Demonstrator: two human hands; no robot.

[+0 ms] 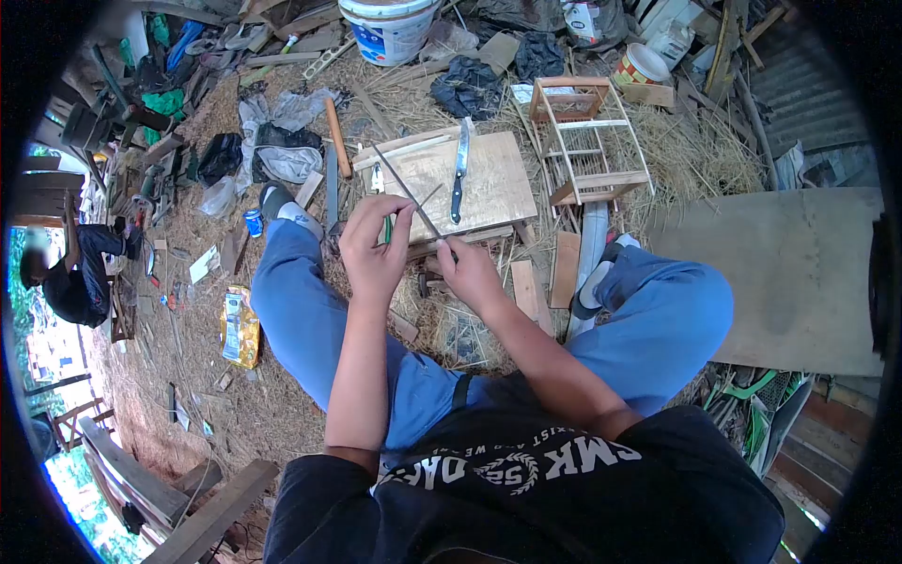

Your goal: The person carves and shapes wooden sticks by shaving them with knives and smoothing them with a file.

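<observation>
A long, thin dark rod [395, 171] slants over the wooden board [503, 183]. My left hand [374, 240] pinches it near its middle between thumb and fingers. The lower end of the rod is between the closed fingers of my right hand [470, 277]. A short thin piece [431, 194] sticks out beside the rod; whether it is held or lies on the board I cannot tell. On the board lies a knife [459, 174] with a black handle, blade pointing away from me. A green-handled tool [388, 228] is partly hidden behind my left hand.
Right of the board stands a small wooden frame [590, 141] with slats. A wooden stick [338, 137] and a grey flat bar [332, 186] lie to the left. A white bucket [389, 33] is at the back. Another person [80, 273] sits far left. A large sheet [785, 273] lies right.
</observation>
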